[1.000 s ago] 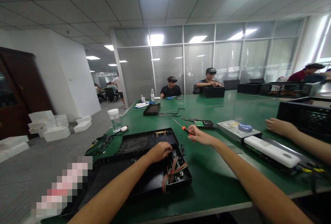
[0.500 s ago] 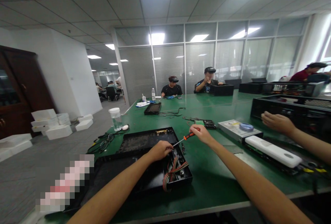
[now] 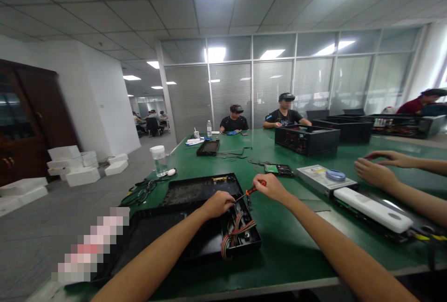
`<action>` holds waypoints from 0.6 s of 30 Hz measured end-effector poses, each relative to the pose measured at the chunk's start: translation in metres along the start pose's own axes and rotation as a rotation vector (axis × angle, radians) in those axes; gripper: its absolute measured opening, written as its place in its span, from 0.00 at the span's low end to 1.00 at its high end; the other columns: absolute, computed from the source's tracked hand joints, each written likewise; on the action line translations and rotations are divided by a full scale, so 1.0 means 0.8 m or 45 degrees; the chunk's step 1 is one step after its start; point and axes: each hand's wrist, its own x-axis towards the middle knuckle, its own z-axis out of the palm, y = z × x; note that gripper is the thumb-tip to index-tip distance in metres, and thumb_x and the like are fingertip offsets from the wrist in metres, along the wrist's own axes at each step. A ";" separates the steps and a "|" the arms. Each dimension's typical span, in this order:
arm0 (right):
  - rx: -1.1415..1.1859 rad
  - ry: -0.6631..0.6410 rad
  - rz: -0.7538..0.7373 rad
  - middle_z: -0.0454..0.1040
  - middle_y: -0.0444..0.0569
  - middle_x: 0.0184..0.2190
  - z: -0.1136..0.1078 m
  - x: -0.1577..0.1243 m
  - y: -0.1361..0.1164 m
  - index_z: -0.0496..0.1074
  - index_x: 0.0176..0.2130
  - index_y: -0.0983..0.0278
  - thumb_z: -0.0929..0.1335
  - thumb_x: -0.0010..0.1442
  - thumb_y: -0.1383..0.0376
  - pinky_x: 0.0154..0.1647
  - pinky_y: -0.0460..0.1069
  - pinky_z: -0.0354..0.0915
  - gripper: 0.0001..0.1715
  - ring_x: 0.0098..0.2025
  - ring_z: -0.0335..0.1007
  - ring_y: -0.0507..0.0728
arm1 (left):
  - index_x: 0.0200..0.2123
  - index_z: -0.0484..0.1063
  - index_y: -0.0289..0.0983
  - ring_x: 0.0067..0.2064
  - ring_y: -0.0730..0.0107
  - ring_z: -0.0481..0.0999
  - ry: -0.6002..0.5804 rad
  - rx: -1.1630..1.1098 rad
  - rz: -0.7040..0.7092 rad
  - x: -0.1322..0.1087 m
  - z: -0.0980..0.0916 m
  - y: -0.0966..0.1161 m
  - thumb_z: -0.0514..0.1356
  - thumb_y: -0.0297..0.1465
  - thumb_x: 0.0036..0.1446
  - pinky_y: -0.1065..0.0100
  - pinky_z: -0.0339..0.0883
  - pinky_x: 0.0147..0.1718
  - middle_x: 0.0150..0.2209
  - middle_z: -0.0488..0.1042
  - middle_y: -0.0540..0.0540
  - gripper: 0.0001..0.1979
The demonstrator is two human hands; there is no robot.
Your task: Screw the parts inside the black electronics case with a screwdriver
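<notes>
My right hand (image 3: 270, 186) is closed around the orange and black handle of a screwdriver (image 3: 250, 190). Its thin shaft slants down to the left, toward the fingertips of my left hand (image 3: 220, 204). Those fingers are pinched at the shaft's tip, over the inner edge of a shallow black metal casing (image 3: 197, 241); what lies between them is hidden. Striped ribbon wires (image 3: 233, 237) hang over the casing's right end, beside metal parts. Behind it lies a black panel (image 3: 200, 190) with a small brass-coloured piece (image 3: 220, 179).
To the right lie a silver drive box (image 3: 323, 176) with a blue roll (image 3: 335, 175) on it, and a long white device (image 3: 372, 209). A co-worker's hands (image 3: 377, 171) are beside them. Farther back stands a black computer case (image 3: 307, 139). A clear jar (image 3: 159, 160) stands left.
The screwdriver and my right hand have shifted slightly; my left hand stays pinched at the tip. The large black case at right has left its spot. Both co-worker's hands now show there.
</notes>
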 end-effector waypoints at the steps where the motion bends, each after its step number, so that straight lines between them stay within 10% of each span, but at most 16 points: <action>1: -0.021 -0.005 -0.010 0.70 0.44 0.21 -0.001 0.000 -0.001 0.70 0.25 0.65 0.60 0.54 0.65 0.28 0.44 0.54 0.13 0.23 0.62 0.50 | 0.36 0.74 0.35 0.35 0.71 0.71 0.001 -0.005 0.001 0.000 0.000 0.001 0.55 0.26 0.53 0.74 0.61 0.38 0.33 0.74 0.46 0.09; 11: -0.518 -0.262 0.036 0.73 0.50 0.23 -0.036 0.023 -0.061 0.71 0.28 0.65 0.57 0.58 0.59 0.28 0.45 0.51 0.19 0.27 0.66 0.54 | 0.36 0.74 0.35 0.36 0.70 0.71 -0.016 -0.012 -0.028 0.002 0.002 0.003 0.54 0.26 0.53 0.73 0.60 0.39 0.34 0.75 0.46 0.10; 18: -0.445 -0.617 -0.081 0.74 0.52 0.33 -0.055 0.066 -0.119 0.60 0.48 0.65 0.55 0.60 0.58 0.29 0.46 0.55 0.20 0.32 0.68 0.56 | 0.34 0.74 0.35 0.36 0.70 0.71 -0.037 -0.003 -0.100 0.003 0.001 0.009 0.55 0.25 0.53 0.73 0.61 0.38 0.32 0.74 0.47 0.08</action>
